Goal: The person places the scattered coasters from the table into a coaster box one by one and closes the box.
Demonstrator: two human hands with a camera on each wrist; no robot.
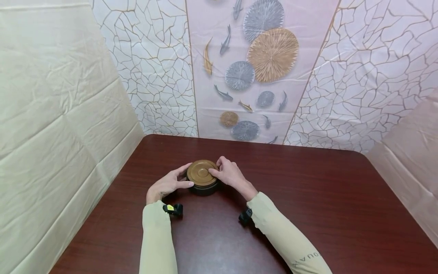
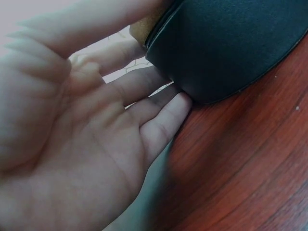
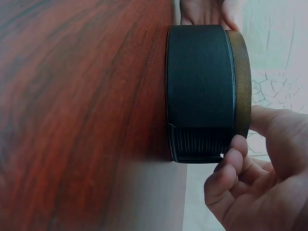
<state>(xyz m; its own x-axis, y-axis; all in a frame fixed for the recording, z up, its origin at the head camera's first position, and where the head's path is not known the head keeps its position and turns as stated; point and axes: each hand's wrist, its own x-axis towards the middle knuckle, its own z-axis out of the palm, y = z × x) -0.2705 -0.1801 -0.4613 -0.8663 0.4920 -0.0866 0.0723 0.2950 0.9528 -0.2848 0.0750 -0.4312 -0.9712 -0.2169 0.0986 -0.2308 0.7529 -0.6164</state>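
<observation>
A brown round coaster [image 1: 201, 176] with ringed grooves lies on top of a black round coaster holder [image 1: 204, 190], which stands on the table. My left hand [image 1: 167, 185] spans the left side of the holder, with the thumb at the coaster's near edge. In the left wrist view, the fingers [image 2: 166, 115] of that hand touch the holder's black wall. My right hand [image 1: 230, 174] pinches the coaster's right edge, thumb on its top face. From the right wrist view, thin stacked edges [image 3: 199, 140] show through a gap in the holder's wall, beside the curled fingers [image 3: 226, 168].
The dark red wooden table [image 1: 308, 201] extends around the holder on all sides. Patterned sheeting [image 1: 164, 68] hangs behind its far edge, and pale cloth [image 1: 54, 114] hangs along the left. A small black camera [image 1: 177, 209] is strapped to each wrist.
</observation>
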